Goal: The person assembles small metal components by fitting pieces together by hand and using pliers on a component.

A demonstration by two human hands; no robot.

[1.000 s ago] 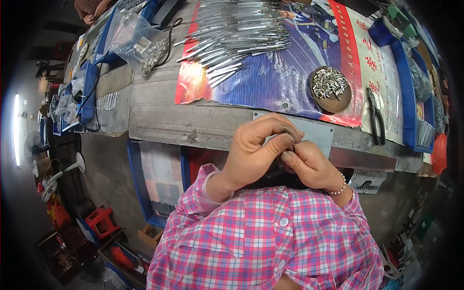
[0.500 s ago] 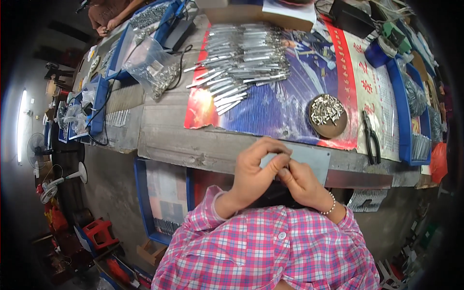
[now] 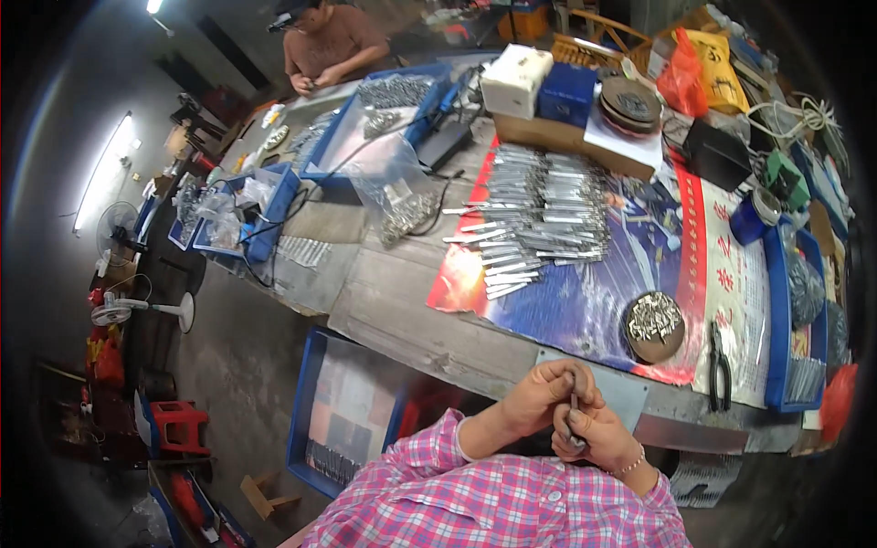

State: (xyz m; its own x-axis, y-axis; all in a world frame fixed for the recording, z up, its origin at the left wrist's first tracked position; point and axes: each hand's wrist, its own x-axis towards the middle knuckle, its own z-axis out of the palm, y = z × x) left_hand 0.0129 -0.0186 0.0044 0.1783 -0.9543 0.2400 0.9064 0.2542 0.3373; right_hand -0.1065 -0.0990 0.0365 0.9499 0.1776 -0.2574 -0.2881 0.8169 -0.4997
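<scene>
My left hand [image 3: 543, 398] and my right hand [image 3: 598, 437] meet in front of my body at the near bench edge. Both are closed, fingers pinching a slim metal piece [image 3: 574, 402] that shows only as a narrow strip between them. Most of it lies hidden behind the fingers. Just beyond my hands is a grey metal plate [image 3: 630, 391] at the bench edge. Farther off, rows of slim silvery metal parts [image 3: 557, 205] lie on a printed poster [image 3: 585, 315]. A round dish [image 3: 654, 353] of small metal pins stands to the right, beside black-handled pliers [image 3: 719, 370].
A blue bin [image 3: 779, 301] borders the right side, near a blue jar [image 3: 755, 217]. Left of the rows lies a clear bag [image 3: 399, 205] of metal parts. Below the bench edge sits a blue tray [image 3: 306, 402]. Another person [image 3: 333, 46] works at the far left.
The view has tilted up and turned, so the bench sits lower and farther right, and the other person shows more fully. My hands stay together, and a strip of the metal piece now shows between them.
</scene>
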